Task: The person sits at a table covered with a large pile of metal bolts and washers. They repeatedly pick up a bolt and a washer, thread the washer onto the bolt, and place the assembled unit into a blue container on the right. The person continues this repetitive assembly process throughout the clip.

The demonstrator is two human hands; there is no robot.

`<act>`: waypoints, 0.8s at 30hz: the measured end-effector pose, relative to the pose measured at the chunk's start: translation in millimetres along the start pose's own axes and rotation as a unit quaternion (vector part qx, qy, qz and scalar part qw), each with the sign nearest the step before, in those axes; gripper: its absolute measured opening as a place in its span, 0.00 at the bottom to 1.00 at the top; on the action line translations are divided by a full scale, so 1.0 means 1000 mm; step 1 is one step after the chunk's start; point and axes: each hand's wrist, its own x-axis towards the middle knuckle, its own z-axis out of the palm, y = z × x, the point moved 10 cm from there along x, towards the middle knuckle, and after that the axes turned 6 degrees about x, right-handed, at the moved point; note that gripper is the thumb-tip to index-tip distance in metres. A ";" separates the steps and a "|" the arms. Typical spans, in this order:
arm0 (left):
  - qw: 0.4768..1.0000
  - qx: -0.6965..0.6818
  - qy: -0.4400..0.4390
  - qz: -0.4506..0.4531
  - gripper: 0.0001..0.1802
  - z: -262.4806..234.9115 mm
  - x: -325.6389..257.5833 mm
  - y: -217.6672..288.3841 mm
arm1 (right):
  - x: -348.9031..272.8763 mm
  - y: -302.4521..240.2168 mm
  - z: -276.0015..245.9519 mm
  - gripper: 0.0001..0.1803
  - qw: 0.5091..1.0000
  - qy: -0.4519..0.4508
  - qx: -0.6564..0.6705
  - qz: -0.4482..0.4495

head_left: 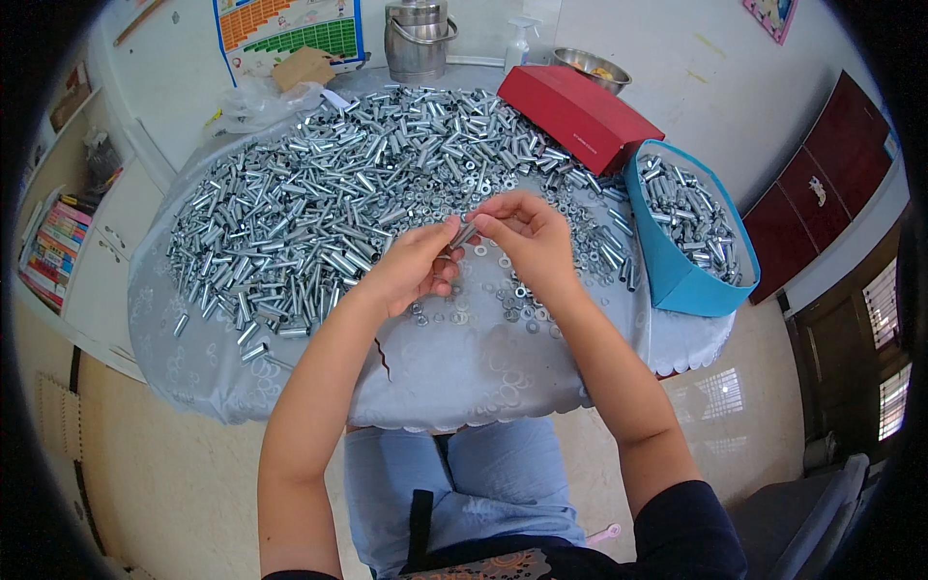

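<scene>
Over the near part of the pile, my two hands meet at a small silver expansion bolt (465, 235), partly covered by the fingers. My left hand (414, 265) has its thumb and forefinger closed on the bolt's lower part, the other fingers curled below. From the right, my right hand (532, 244) pinches the upper end with thumb and fingertips. Beneath and around them lie loose washers (480, 250) and nuts. A large heap of metal sleeves and bolts (300, 198) spreads to the left and behind. More flat washers (527, 314) are scattered just in front of the heap.
A blue fabric bin (691, 290) full of metal bolts stands at the right, beside a red box (580, 111). Along the back are a steel pail (416, 43), a spray bottle (519, 43), a metal bowl (604, 72) and a plastic bag (261, 104). A dark red strip (384, 360) lies near the front.
</scene>
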 end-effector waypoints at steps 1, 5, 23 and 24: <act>1.000 0.001 -0.021 -0.013 0.24 0.004 -0.001 -0.001 | 0.000 0.001 0.000 0.09 1.000 0.000 -0.013 -0.001; 1.000 0.007 -0.023 -0.006 0.26 0.003 0.000 -0.002 | -0.001 0.003 0.001 0.08 0.999 0.005 -0.044 0.008; 0.981 -0.020 0.173 0.088 0.28 -0.044 0.000 0.014 | -0.027 0.017 0.042 0.11 0.859 -0.276 -0.424 -0.071; 0.981 -0.021 0.171 0.089 0.28 -0.045 0.000 0.015 | -0.029 0.021 0.044 0.11 0.853 -0.294 -0.425 -0.074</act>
